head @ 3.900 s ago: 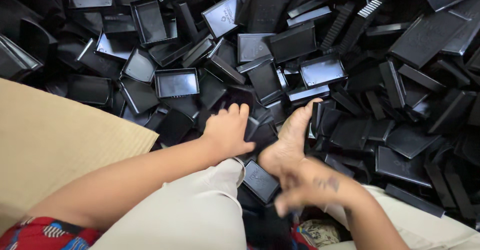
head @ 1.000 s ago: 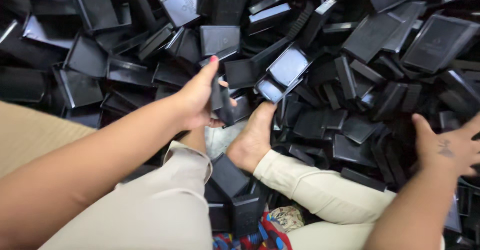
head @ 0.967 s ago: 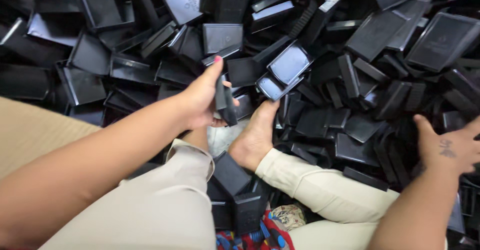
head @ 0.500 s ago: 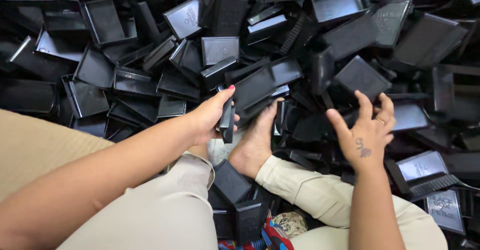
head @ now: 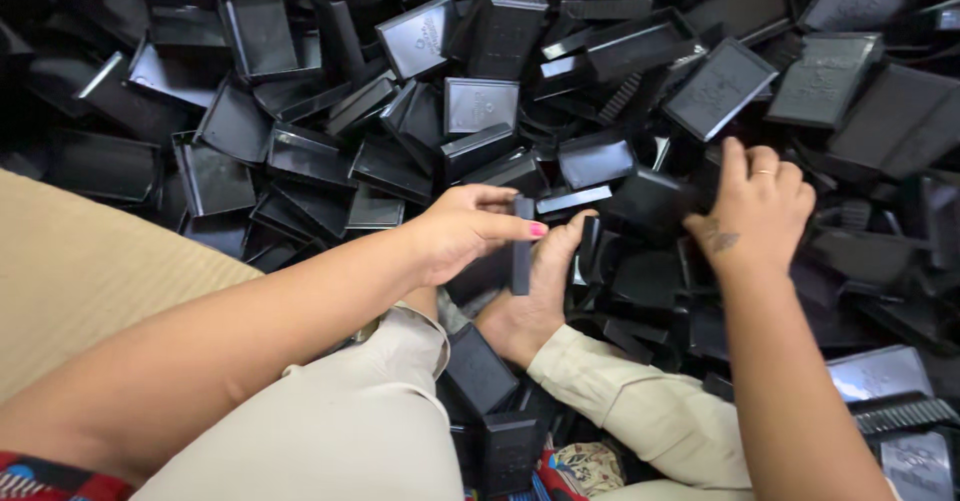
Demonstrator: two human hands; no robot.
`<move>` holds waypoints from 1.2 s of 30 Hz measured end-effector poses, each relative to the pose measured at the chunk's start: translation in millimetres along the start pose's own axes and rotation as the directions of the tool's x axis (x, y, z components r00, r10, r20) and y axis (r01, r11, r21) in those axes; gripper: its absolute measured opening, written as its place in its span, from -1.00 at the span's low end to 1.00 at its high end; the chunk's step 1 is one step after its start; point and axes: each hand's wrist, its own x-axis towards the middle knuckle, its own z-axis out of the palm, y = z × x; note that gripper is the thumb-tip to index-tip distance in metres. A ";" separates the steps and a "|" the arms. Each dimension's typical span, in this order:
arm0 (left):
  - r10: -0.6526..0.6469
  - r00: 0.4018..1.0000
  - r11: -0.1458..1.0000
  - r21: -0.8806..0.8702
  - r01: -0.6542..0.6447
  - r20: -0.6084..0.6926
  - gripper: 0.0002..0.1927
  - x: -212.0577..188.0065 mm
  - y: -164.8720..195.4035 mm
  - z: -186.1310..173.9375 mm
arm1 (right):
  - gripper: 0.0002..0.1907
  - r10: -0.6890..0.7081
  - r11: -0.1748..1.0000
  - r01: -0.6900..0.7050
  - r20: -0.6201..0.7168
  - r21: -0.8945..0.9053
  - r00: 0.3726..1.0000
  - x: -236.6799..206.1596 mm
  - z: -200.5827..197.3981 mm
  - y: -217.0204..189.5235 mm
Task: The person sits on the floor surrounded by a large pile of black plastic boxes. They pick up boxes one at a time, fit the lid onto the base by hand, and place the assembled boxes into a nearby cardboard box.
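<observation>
A: Biggest thing first: the heap of black plastic trays (head: 480,106) fills the whole top and right of the view. Shallow rectangular trays, dumped loose, some face up, some on edge, some upside down. No order to it.

B: And under the person?

A: Tan mat (head: 90,291) at the left, likely what they sit on. Legs in beige trousers (head: 340,441), one bare foot (head: 535,301) stuck out into the pile, trays lying around it and against the shin. Looks like they sit right at the heap's edge so both arms reach it.

B: Left hand?

A: Left hand (head: 465,231) pinches a narrow stack of trays (head: 520,246) on edge, thumb along one side, fingers curled over the top. Stack stands upright just above the foot, touching or nearly touching the toes; can't tell which. Holding it edgewise probably keeps the nested pieces squared together.

B: Right hand?

A: Right hand (head: 755,211) is down on the heap to the right, well apart from the stack. Fingers bent and closing over the rim of a black tray (head: 650,201) that lies tilted in the pile. Whether it's actually lifted clear, can't tell; fingertips are hidden behind it.

B: Small stuff?

A: Ring on a right-hand finger, pink nail polish on the left thumb, patterned cloth (head: 580,466) at the bottom edge between the legs.
</observation>
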 end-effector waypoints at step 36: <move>-0.020 0.976 1.000 0.017 0.016 0.215 -0.45 -21.3 10.9 15.8 | -0.31 -0.049 -0.173 0.027 -0.036 0.985 0.998 -75.3 -92.4 -132.0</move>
